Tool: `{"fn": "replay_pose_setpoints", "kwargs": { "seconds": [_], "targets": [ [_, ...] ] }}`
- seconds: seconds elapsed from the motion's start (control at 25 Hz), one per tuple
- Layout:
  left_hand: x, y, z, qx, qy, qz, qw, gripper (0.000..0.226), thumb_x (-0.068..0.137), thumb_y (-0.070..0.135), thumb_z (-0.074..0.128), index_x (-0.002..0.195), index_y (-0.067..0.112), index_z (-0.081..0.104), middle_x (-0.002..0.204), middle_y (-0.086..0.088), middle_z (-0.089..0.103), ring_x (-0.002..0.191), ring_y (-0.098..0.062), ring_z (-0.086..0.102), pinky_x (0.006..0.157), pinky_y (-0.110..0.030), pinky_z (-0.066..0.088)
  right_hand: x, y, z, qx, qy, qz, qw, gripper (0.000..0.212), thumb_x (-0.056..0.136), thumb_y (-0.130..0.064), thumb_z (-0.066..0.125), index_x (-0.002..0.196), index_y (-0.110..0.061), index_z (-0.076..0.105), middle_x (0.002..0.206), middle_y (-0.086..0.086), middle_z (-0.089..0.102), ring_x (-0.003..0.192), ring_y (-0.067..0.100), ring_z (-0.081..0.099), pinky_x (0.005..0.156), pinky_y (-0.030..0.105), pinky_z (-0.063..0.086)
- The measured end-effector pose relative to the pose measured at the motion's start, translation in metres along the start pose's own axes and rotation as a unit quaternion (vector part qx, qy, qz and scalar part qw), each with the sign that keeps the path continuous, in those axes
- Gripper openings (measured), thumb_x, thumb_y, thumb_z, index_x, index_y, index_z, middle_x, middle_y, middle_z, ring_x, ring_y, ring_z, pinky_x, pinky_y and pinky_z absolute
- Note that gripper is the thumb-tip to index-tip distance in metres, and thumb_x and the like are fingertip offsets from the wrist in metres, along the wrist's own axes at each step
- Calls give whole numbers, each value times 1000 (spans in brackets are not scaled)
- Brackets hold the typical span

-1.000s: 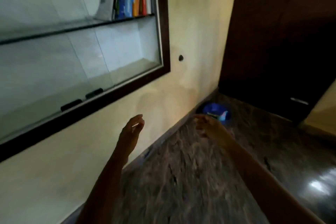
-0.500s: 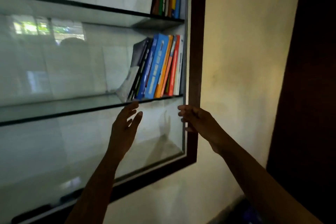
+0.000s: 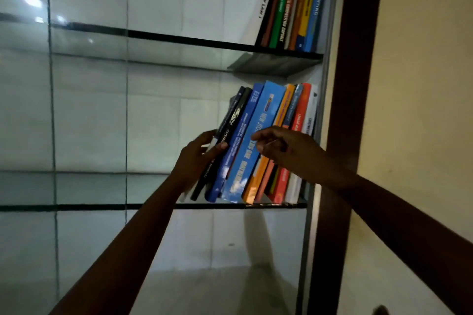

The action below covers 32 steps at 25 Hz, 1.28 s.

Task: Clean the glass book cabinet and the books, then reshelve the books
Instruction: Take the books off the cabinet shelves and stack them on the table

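Right of the big blue book (image 3: 256, 140), the right hand (image 3: 289, 151) covers the mid spines of the orange, red and white books (image 3: 300, 107). Whether its curled fingers (image 3: 263, 132) touch the blue spine cannot be told. Left of it, the left hand (image 3: 194, 161) gripping the dark books (image 3: 234, 120) hides their lower spines. Smaller spine lettering is blurred. Above it, the upper row of books (image 3: 294, 7) is cut off by the top edge.

cabinet (image 3: 355, 84) dark frame, glass shelves | middle-shelf books (image 3: 266, 120) right end, tilted rightward, my left hand (image 3: 197, 161) gripping leftmost | upper-shelf books (image 3: 294, 2) likewise
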State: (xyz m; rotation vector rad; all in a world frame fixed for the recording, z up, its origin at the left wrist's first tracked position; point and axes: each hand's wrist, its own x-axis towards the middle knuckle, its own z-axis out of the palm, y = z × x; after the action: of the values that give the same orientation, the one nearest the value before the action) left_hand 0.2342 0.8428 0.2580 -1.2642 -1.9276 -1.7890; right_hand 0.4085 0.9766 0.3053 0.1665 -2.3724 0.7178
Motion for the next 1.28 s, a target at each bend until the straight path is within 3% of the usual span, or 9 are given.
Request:
{"fn": "replay_pose_setpoints", "kwargs": {
  "seconds": [0.16,0.24,0.32,0.44,0.6,0.72,0.88,1.08,1.28],
  "targets": [
    [7,-5,-23,-73,1,-34,997,30,90,44,53,99,17,65,99,-8,69,93,-20,62,87,-39,46,42,1,-11,-92,-40,-135,986,28,84,-18,66,112,-20,62,103,-10,60,87,-1,58,75,11,45],
    [7,-3,-32,-110,59,-64,990,30,97,35,41,93,15,64,87,-4,70,83,-17,63,76,-31,50,64,-4,-14,-165,-26,-223,960,32,81,-20,70,113,-19,64,105,-8,61,93,8,58,78,18,44],
    [5,-1,-31,-148,103,-76,981,32,99,31,37,95,17,64,81,2,72,74,-10,67,63,-21,53,84,-8,-9,-312,-64,-338,885,39,79,-25,71,117,-21,62,116,-2,61,108,16,52,86,27,38],
    [3,-5,-26,-133,151,-79,976,31,99,33,38,112,16,61,97,-4,69,85,-15,65,69,-23,53,109,-18,3,-507,-180,-390,747,45,85,-37,61,128,-27,52,128,-5,55,120,16,45,97,34,28],
    [0,-11,-25,9,152,64,986,52,98,33,38,143,44,14,130,-1,54,108,-15,59,88,-34,50,135,-43,5,-622,-231,-389,639,44,90,-49,47,129,-27,48,122,-3,58,115,19,51,94,35,36],
    [-7,-11,-21,29,134,111,984,47,88,38,41,135,38,41,136,-5,50,122,-19,52,103,-46,42,146,-53,-3,-682,-178,-422,570,36,89,-36,54,121,-22,52,115,4,61,109,27,56,92,38,43],
    [-9,6,-16,-58,109,12,992,34,97,37,37,129,40,49,130,-1,57,117,-17,56,99,-39,46,154,-63,-27,-639,-170,-278,697,45,78,-42,70,119,-27,59,118,5,58,112,28,53,86,32,42],
    [-16,23,-13,-200,21,-45,979,63,81,57,22,133,31,45,124,4,62,110,-15,62,79,-27,55,160,-46,-36,-300,-140,-264,906,32,64,-35,83,90,-22,70,87,-6,69,82,9,62,69,21,42],
    [-22,32,-10,-212,81,-61,972,63,81,65,24,125,29,52,112,0,69,104,-20,65,83,-37,55,159,-40,-31,-152,-188,-254,936,15,78,-36,72,80,-37,57,80,-20,61,75,-5,58,66,14,46]
  ]
}}
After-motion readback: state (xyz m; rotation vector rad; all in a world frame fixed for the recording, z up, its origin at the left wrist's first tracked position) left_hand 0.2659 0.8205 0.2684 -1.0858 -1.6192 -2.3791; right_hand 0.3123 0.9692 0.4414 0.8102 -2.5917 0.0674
